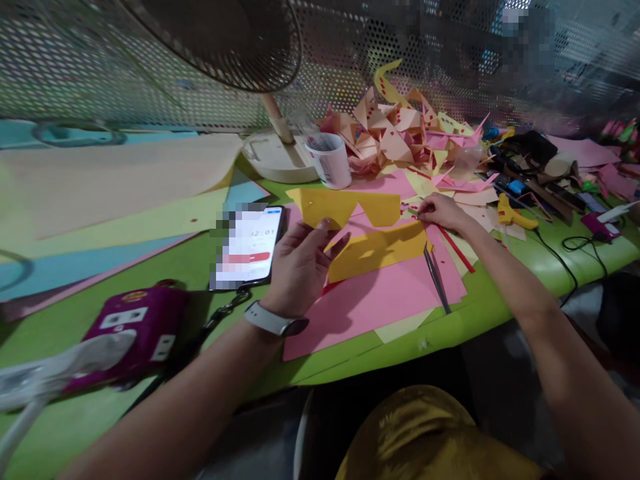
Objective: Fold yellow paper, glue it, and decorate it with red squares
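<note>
My left hand (303, 267), with a grey watch band at the wrist, is closed on the lower left edge of a folded yellow paper piece (380, 208) with notches cut in it. Below that piece lies a yellow paper strip (387, 252), on stacked pink sheets (370, 317). My right hand (444, 212) is by the yellow piece's right end, fingertips pinched at a small object too small to name. Tiny red and white bits lie around those fingertips. Tweezers (437, 279) and a red strip (457, 250) rest on the paper near my right hand.
A phone (250, 247) and a purple power strip (133, 330) with a white plug lie at left. Behind stand a fan (280, 157), a white cup (329, 163) and a heap of cut paper (395, 130). A yellow glue gun (517, 215) with its cord sits at right.
</note>
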Demonstrator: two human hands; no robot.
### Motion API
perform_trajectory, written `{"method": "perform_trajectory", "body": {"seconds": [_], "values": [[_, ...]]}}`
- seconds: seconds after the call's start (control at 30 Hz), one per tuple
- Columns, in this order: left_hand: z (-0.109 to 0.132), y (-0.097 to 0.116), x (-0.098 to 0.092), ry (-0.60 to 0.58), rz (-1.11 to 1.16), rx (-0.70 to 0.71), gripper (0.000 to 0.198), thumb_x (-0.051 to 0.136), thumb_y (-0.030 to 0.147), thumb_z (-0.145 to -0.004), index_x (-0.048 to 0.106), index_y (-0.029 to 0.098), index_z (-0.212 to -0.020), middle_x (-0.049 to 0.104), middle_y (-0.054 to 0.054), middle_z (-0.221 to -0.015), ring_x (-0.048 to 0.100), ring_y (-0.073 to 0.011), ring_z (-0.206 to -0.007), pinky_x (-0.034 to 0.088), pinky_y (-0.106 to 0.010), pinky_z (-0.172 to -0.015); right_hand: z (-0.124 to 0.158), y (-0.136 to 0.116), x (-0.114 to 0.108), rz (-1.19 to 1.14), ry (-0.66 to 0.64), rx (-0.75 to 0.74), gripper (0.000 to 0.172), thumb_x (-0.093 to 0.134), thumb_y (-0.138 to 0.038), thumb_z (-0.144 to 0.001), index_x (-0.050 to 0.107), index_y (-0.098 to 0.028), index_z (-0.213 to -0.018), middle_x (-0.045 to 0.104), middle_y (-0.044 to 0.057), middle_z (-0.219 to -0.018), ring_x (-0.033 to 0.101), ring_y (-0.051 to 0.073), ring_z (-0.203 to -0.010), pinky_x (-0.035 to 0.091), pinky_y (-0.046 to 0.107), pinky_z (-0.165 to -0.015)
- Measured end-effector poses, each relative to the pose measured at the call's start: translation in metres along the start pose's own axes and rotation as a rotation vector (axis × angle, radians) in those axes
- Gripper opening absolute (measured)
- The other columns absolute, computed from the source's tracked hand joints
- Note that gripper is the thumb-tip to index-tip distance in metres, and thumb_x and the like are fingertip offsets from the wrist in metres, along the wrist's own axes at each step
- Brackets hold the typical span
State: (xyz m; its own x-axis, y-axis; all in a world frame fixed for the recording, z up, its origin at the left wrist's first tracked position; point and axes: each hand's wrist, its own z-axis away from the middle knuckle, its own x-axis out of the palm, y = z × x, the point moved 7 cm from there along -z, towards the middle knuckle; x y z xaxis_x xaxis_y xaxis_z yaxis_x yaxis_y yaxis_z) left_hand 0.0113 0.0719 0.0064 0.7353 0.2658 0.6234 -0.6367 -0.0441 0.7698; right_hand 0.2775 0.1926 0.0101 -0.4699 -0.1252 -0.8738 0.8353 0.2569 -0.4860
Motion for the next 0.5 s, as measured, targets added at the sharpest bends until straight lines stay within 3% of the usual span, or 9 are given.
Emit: {"method": "perform_trajectory", "body": {"seconds": [0.27, 0.5], "values": [[-0.0019, -0.0024, -0.0032, -0.028, -0.028, 0.006, 0.014, 0.079, 0.011, -0.075, 0.07, 0.021, -0.072, 0.076, 0.003, -0.084, 0.072, -0.0098, -0.076, 0.063, -0.023, -0.074, 0.0019, 0.0016, 0.0056, -0.101, -0.009, 0.023, 0.006, 0.071, -0.014, -0.08, 0.074, -0.018, -0.083, 0.075, 0.003, -0.088, 0.067, 0.019, -0.086, 0.047, 0.033, -0.085], [-0.0032, -0.0035, -0.0053, -0.045, -0.048, 0.032, 0.011, 0.077, 0.012, -0.078, 0.07, 0.021, -0.076, 0.076, 0.002, -0.088, 0.072, -0.0099, -0.079, 0.062, -0.023, -0.077, 0.0058, -0.0012, 0.0032, -0.114, -0.009, 0.025, 0.003, 0.071, -0.017, -0.08, 0.073, -0.018, -0.082, 0.073, 0.003, -0.086, 0.065, 0.018, -0.082, 0.046, 0.032, -0.08]]}}
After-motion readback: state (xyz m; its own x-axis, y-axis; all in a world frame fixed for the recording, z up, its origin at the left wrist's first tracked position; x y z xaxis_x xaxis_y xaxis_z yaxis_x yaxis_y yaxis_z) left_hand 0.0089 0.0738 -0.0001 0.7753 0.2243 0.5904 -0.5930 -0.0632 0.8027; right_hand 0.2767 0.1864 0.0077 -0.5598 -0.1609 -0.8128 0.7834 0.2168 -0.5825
